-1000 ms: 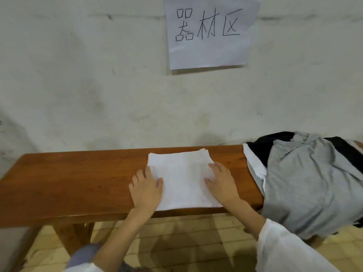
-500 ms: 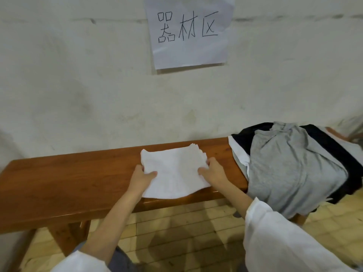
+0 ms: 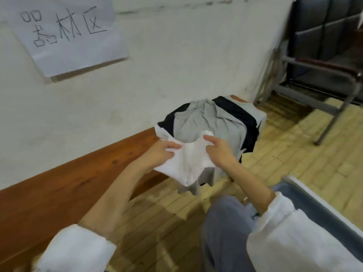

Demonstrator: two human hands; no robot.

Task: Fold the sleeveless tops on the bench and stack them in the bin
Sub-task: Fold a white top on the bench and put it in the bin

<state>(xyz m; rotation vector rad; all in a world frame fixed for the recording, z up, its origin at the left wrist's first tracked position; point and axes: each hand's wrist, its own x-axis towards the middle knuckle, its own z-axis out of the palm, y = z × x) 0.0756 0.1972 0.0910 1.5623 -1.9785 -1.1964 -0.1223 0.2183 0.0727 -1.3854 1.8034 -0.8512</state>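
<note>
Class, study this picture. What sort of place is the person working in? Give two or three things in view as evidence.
Probably an equipment or storage room: the handwritten paper sign reads 器材区, equipment area, on a rough whitewashed wall, with a wooden bench and a metal-framed chair.

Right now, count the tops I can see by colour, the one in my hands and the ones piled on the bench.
White top, held: 1
Grey top: 1
Black top: 1
Pale top, lowest layer: 1
Total: 4 showing; more may be hidden.
</note>
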